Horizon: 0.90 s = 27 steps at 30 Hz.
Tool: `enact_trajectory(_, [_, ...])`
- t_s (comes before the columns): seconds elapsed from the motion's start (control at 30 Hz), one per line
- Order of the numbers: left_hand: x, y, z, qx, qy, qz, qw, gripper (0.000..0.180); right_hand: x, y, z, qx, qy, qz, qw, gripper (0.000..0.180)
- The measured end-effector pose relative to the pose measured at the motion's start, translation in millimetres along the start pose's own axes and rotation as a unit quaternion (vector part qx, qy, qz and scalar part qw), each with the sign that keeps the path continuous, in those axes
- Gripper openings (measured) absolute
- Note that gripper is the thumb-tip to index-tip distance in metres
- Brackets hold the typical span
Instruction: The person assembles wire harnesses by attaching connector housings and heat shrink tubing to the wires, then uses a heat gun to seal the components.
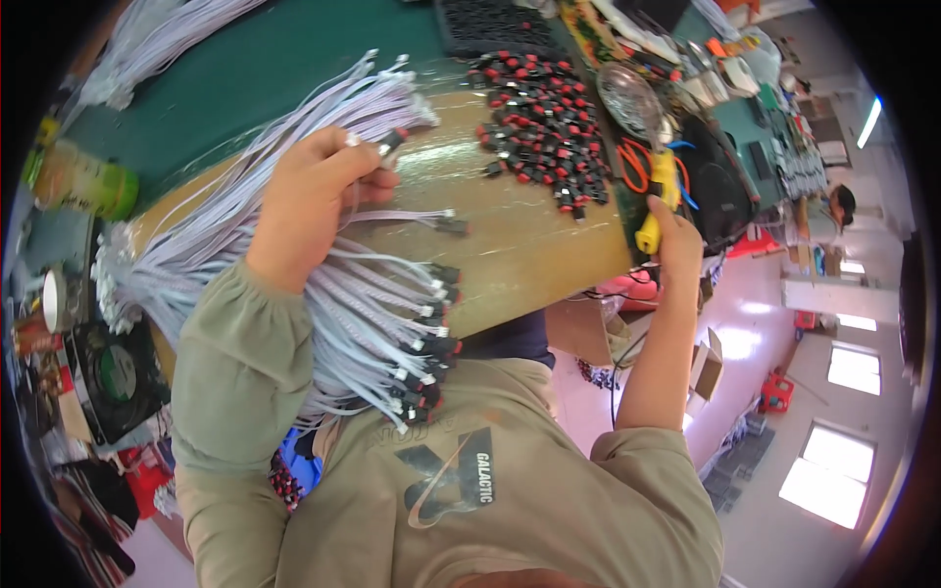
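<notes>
My left hand (319, 191) is raised above a bundle of white cables (284, 147) on the bench, thumb and fingers closed on a small black-and-red connector (393, 140). Whether a cable is joined to that connector is hidden by my fingers. On the right, my right hand (676, 235) wraps round a yellow-handled tool (663, 186). Its far end points away, beside a metal dish (630, 98), and its tip cannot be made out. Below my left forearm a second fan of white cables (363, 284) ends in black connectors (431, 377) near my body.
A pile of black-and-red connectors (544, 127) lies on the brown board (500, 255). Behind it stands a black tray (495, 27). A green-labelled jar (88, 186) is at left. An open cardboard box (578, 331) sits below the bench's right edge.
</notes>
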State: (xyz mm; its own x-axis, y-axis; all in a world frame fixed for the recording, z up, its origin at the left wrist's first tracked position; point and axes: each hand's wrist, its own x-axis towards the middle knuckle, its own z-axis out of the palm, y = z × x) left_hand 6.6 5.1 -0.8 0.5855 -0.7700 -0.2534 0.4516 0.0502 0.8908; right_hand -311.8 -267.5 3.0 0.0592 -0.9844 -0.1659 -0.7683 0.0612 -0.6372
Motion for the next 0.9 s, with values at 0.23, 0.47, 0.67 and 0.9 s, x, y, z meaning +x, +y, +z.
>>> enact_trajectory(0.23, [3.0, -0.1, -2.5, 0.037, -0.037, -0.02, 0.998, 0.011, -35.6, -14.6, 10.7, 0.477, -0.024, -0.101, 0.873, 0.026])
enact_trajectory(0.47, [5.0, -2.0, -5.1, 0.018, -0.031, -0.035, 0.999, 0.013, -96.6, -45.5, 43.5, 0.541, -0.267, -0.289, 0.743, 0.061])
enact_trajectory(0.67, [3.2, -1.2, -4.2, 0.008, -0.024, -0.03, 0.999, 0.015, -134.4, -33.4, 77.2, 0.454, -0.369, -0.233, 0.777, 0.07])
enact_trajectory(0.9, [2.2, -0.7, -4.8, 0.01, -0.029, -0.036, 0.999, 0.015, -147.3, -25.8, 78.8, 0.42, -0.406, -0.205, 0.785, 0.073])
